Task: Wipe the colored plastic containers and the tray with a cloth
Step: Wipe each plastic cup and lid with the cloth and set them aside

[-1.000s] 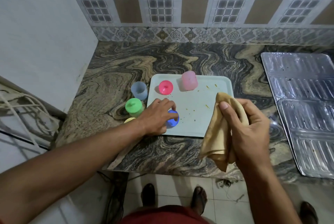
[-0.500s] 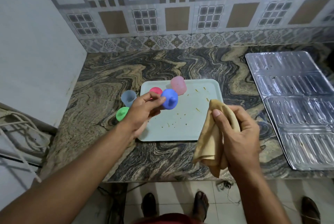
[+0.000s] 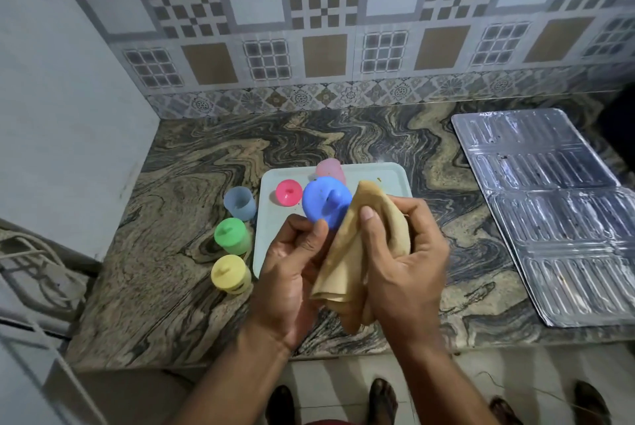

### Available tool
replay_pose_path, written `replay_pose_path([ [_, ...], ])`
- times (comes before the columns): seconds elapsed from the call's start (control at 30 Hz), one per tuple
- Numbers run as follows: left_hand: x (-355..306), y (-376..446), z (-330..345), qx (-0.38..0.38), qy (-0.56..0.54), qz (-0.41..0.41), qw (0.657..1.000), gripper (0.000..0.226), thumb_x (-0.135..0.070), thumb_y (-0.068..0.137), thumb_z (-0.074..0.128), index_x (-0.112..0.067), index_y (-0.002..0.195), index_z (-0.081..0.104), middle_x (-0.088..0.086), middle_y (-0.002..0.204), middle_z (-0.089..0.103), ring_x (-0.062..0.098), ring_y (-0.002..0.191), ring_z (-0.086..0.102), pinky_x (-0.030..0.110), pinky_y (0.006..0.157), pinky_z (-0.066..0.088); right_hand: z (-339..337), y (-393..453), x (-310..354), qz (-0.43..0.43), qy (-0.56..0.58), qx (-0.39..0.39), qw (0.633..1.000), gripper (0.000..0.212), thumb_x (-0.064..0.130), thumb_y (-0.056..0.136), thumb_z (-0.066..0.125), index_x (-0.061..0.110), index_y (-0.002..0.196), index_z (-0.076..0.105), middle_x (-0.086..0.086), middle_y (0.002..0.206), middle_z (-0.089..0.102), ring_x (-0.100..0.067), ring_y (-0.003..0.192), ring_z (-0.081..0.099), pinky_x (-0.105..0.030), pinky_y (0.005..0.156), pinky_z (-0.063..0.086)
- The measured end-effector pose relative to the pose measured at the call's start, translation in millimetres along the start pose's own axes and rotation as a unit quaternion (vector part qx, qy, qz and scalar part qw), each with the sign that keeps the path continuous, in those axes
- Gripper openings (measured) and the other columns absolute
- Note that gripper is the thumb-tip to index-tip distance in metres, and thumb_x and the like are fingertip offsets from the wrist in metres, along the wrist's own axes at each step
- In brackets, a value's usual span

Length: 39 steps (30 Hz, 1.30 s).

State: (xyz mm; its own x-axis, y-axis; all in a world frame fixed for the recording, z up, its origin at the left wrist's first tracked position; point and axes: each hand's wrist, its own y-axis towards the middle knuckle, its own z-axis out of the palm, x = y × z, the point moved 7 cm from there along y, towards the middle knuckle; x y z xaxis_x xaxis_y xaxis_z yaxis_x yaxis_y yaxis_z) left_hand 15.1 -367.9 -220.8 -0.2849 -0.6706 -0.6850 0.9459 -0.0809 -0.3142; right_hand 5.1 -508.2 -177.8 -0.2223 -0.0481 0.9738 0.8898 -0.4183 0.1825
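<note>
I have the blue lid in my left hand, up in the air near the middle of the frame, above the near part of the tray. My left grip pinches its lower edge with thumb and fingers. My right hand has its grip closed around the tan cloth, and the cloth touches the right side of the lid. I think the job now is to rub this lid clean. To do it well, I should push the cloth flat on the top, go round the little knob in the middle, and turn the lid bit by bit with my left fingers so no spot is missed. I can see tiny specks on the blue top, so I should rub there first. I must hold the edge tight, because smooth plastic may slip. The pink lid and the pink cup sit on the tray higher up. At the left of the frame, on the tabletop, stand the pale blue cup, green container and yellow container.
</note>
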Motion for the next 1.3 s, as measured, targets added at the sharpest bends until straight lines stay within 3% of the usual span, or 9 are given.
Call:
replay_pose_path([
  [0.13, 6, -10, 6, 0.016, 0.065, 0.058, 0.996, 0.012, -0.018, 0.087, 0.073, -0.023, 0.077, 0.068, 0.009, 0.085, 0.070, 0.019, 0.066, 0.066, 0.028, 0.058, 0.053, 1, -2, 1, -0.004, -0.029, -0.054, 0.998, 0.011, 0.007, 0.094, 0.075, 0.010, 0.090, 0.065, 0.013, 0.077, 0.071, 0.002, 0.069, 0.064, -0.017, 0.066, 0.052],
  [0.37, 3, -18, 13, 0.033, 0.104, 0.111, 0.988, 0.012, -0.017, 0.088, 0.073, -0.023, 0.078, 0.068, 0.006, 0.076, 0.065, 0.016, 0.060, 0.054, 0.027, 0.055, 0.047, -2, -4, 8, -0.045, -0.083, -0.125, 0.988, 0.017, 0.027, 0.087, 0.076, 0.018, 0.086, 0.062, 0.004, 0.073, 0.070, -0.011, 0.063, 0.066, -0.043, 0.061, 0.058],
  [0.53, -8, -22, 4, 0.066, 0.173, 0.146, 0.972, 0.016, -0.027, 0.084, 0.076, -0.019, 0.080, 0.063, 0.009, 0.081, 0.061, 0.022, 0.070, 0.053, 0.032, 0.062, 0.047, -8, 7, 5, -0.016, -0.085, -0.100, 0.991, 0.016, 0.021, 0.087, 0.082, 0.020, 0.082, 0.066, 0.005, 0.073, 0.071, -0.009, 0.064, 0.064, -0.038, 0.062, 0.056],
  [0.67, -16, -30, 2, 0.119, 0.222, 0.164, 0.954, 0.013, -0.025, 0.084, 0.074, -0.021, 0.080, 0.063, -0.003, 0.076, 0.058, 0.010, 0.072, 0.050, 0.019, 0.069, 0.044, -11, 22, 7, -0.006, -0.108, -0.050, 0.993, 0.022, 0.021, 0.085, 0.084, 0.025, 0.074, 0.065, 0.008, 0.066, 0.068, -0.004, 0.059, 0.059, -0.030, 0.059, 0.051],
  [0.77, -18, -31, -1, 0.140, 0.234, 0.156, 0.949, 0.017, -0.026, 0.085, 0.078, -0.023, 0.080, 0.062, -0.003, 0.076, 0.055, 0.011, 0.074, 0.048, 0.021, 0.071, 0.042, -10, 33, 7, -0.002, -0.146, -0.034, 0.989, 0.020, 0.024, 0.083, 0.085, 0.023, 0.073, 0.066, 0.009, 0.065, 0.069, -0.002, 0.057, 0.058, -0.030, 0.060, 0.052],
  [0.93, -9, -25, -11, 0.107, 0.030, 0.019, 0.994, 0.051, -0.031, 0.064, 0.100, -0.012, 0.094, 0.064, 0.010, 0.116, 0.077, 0.019, 0.106, 0.075, 0.030, 0.094, 0.058, -9, 55, -6, 0.046, -0.157, -0.027, 0.986, 0.022, 0.032, 0.081, 0.082, 0.016, 0.078, 0.068, 0.003, 0.072, 0.073, -0.011, 0.064, 0.063, -0.043, 0.068, 0.060],
  [1.1, -11, -26, -18, 0.032, -0.056, 0.005, 0.998, 0.050, -0.028, 0.045, 0.107, -0.014, 0.087, 0.082, 0.008, 0.112, 0.081, 0.016, 0.095, 0.080, 0.032, 0.087, 0.063, -17, 55, 7, 0.038, -0.056, 0.032, 0.997, 0.013, 0.016, 0.090, 0.080, 0.015, 0.084, 0.069, 0.003, 0.075, 0.069, -0.004, 0.063, 0.059, -0.023, 0.061, 0.050],
  [1.2, -14, -25, -15, 0.032, -0.043, 0.016, 0.998, 0.038, -0.022, 0.057, 0.102, -0.016, 0.086, 0.078, 0.007, 0.114, 0.081, 0.015, 0.097, 0.079, 0.032, 0.090, 0.063, -15, 42, 18, 0.007, -0.050, 0.073, 0.996, 0.010, 0.010, 0.092, 0.078, 0.011, 0.087, 0.070, 0.005, 0.075, 0.069, 0.000, 0.064, 0.058, -0.017, 0.060, 0.048],
  [1.3, -18, -26, -10, 0.032, -0.014, 0.031, 0.999, 0.009, -0.012, 0.086, 0.069, -0.017, 0.088, 0.062, 0.005, 0.111, 0.081, 0.013, 0.090, 0.076, 0.030, 0.086, 0.063, -9, 28, 26, -0.023, -0.054, 0.109, 0.992, 0.016, 0.006, 0.091, 0.078, 0.017, 0.085, 0.068, 0.008, 0.075, 0.068, 0.001, 0.064, 0.057, -0.016, 0.061, 0.047],
])
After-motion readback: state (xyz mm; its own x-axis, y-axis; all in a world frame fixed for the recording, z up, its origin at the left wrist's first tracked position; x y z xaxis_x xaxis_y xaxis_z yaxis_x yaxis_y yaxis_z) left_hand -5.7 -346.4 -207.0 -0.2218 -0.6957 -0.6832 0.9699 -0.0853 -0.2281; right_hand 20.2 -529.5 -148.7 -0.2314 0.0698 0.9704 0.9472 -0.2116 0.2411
